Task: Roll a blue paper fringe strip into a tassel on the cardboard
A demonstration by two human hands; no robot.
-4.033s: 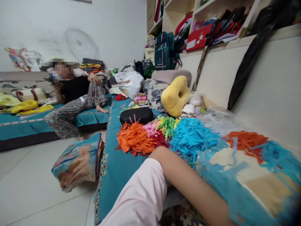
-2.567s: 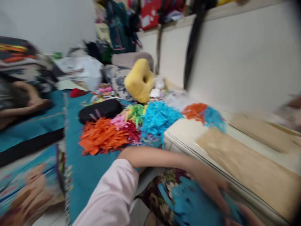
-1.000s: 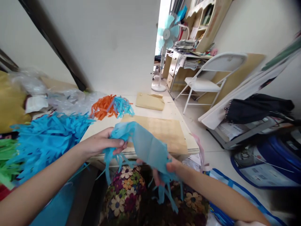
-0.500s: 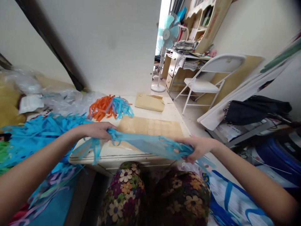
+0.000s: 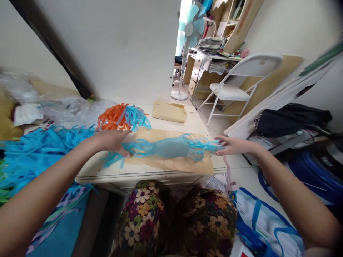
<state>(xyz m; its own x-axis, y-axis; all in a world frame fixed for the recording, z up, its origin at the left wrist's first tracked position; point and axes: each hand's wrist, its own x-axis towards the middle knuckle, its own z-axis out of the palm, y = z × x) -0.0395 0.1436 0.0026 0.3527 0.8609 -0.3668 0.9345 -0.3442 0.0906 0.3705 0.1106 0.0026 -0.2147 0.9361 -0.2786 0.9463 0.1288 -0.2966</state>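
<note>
A strip of blue tissue paper (image 5: 171,148), cut into fringe at both ends with an uncut middle, lies lengthwise across a tan sheet (image 5: 171,164) on the white tabletop (image 5: 91,167). My left hand (image 5: 114,141) is over the left fringe, fingers apart, with strands beneath and beside it. At the right fringe's tips is my right hand (image 5: 232,145); its fingers are spread and seem to touch the strand ends, slightly blurred.
Behind are orange fringe (image 5: 111,117), light-blue fringe (image 5: 138,117) and a folded tan piece (image 5: 169,111). A large blue fringe heap (image 5: 48,150) lies left. A white folding chair (image 5: 233,89) and a fan (image 5: 189,30) stand back right; a blue-and-white bag (image 5: 268,221) is lower right.
The blue tissue paper, held stretched above the table's front edge, has gone down flat onto the tan sheet. Both hands have loosened, and my right hand has moved outward to the right.
</note>
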